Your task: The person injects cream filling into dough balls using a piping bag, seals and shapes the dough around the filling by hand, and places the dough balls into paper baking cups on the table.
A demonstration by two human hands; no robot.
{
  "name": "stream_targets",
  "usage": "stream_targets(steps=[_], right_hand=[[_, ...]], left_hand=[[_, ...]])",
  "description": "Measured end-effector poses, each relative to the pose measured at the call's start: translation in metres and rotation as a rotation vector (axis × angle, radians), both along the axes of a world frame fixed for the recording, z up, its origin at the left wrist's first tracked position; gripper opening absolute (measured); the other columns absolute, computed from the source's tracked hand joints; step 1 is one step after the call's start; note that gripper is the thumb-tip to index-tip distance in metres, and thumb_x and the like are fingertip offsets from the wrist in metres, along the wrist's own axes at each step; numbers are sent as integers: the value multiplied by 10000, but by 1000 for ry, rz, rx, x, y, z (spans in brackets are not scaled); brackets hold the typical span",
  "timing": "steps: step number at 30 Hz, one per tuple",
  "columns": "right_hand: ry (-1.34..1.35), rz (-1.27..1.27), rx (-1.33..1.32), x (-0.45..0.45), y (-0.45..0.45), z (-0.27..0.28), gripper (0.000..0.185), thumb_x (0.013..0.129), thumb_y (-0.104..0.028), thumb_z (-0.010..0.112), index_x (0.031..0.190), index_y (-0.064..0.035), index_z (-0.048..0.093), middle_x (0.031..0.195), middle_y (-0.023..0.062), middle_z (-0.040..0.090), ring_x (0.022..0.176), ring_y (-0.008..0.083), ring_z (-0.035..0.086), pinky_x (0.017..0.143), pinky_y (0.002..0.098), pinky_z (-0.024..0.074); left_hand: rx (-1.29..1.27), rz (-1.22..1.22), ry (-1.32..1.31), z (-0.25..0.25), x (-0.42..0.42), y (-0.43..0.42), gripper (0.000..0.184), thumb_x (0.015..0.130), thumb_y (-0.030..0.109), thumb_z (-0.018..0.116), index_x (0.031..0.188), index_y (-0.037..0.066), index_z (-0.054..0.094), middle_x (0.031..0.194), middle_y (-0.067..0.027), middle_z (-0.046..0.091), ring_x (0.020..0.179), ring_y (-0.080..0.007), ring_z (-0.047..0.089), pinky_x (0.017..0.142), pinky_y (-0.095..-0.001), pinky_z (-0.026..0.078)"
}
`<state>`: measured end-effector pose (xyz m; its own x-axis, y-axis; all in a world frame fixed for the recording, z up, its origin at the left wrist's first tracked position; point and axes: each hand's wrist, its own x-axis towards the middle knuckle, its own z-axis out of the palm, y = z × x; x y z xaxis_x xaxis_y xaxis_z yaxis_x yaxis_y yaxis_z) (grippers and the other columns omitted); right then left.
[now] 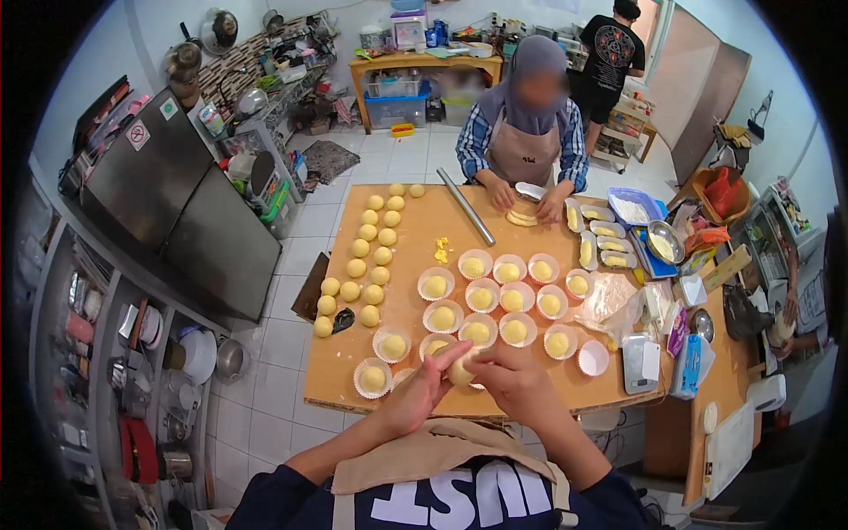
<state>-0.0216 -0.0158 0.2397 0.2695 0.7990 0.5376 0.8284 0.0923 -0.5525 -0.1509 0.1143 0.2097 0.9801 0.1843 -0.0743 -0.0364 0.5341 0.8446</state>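
Observation:
A piece of pale dough (459,371) is held between my two hands over the near edge of the wooden table. My left hand (413,399) is cupped against its left side, fingers extended along it. From the right, the bent fingers of my right hand (517,382) press on the dough. Just beyond my hands stand several paper cups with dough balls, among them one cup (391,344) to the left and another (515,329) to the right. An unfilled paper cup (594,359) sits right of them. My hands partly hide the nearest cups.
Rows of bare dough balls (357,268) lie along the table's left side. A metal rolling pin (466,208) rests near the far edge. Opposite, a co-worker (523,132) handles dough beside filled tins (609,244). A scale (639,364) stands at right.

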Motion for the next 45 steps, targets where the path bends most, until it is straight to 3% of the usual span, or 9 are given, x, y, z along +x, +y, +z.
stream_targets(steps=[2,5,8,14,20,24,30,33,45], right_hand=[[-96,73,-50,-1,-3,-9,272,703,-39,620,974,-51,639,884,93,619,803,247,610,642,332,498],[-146,132,-113,-19,3,-1,302,710,-50,667,1012,-55,652,939,102,641,842,253,632,733,347,520],[-226,79,-14,-28,25,-10,256,722,-36,637,977,-47,664,979,111,652,905,269,641,822,374,524],[-235,65,94,-35,19,-15,320,725,5,641,1043,-31,635,991,107,661,934,277,642,869,391,511],[214,-148,82,-44,12,9,254,691,11,704,935,-49,676,914,90,662,783,246,650,649,334,533],[129,71,-5,-26,-3,-2,258,679,-2,718,927,-53,674,869,89,653,747,245,638,595,311,503],[-148,61,-88,17,-24,-1,263,741,-14,616,1000,-45,654,956,116,645,877,265,634,768,358,515],[-145,-27,-73,37,-39,-8,336,757,-31,564,1088,-40,617,1073,148,617,1026,289,599,922,384,474],[117,13,60,129,-111,6,335,702,12,681,1028,-50,640,811,79,640,694,235,628,581,318,498]], left_hand=[[76,37,7,-2,-8,6,702,937,590,251,1410,72,274,1420,-78,328,1307,-218,334,1077,-383,279],[-574,95,320,11,-6,15,633,951,555,278,1356,74,357,1355,-54,403,1246,-202,410,1072,-402,292],[-780,5,313,0,-10,15,595,957,541,275,1313,83,407,1278,-50,472,1192,-193,467,1034,-408,351],[-697,41,74,-10,-17,11,539,983,470,256,1303,67,417,1303,-81,476,1193,-203,471,1017,-384,378],[-298,83,-73,11,-16,5,480,1002,337,305,1391,56,311,1384,-105,401,1250,-202,414,1037,-367,360],[-125,41,-153,14,-2,2,547,976,323,410,1426,62,242,1397,-113,381,1259,-220,399,1040,-377,353],[-816,-175,86,-15,34,-16,536,975,455,334,1329,55,379,1268,-103,505,1147,-234,509,998,-382,412],[-715,15,79,-6,60,-40,563,973,502,257,1253,52,446,1217,-99,537,1118,-227,534,999,-379,422],[-274,155,-159,0,141,-125,486,956,235,407,1382,22,312,1286,-127,482,1208,-211,462,1049,-346,343]])
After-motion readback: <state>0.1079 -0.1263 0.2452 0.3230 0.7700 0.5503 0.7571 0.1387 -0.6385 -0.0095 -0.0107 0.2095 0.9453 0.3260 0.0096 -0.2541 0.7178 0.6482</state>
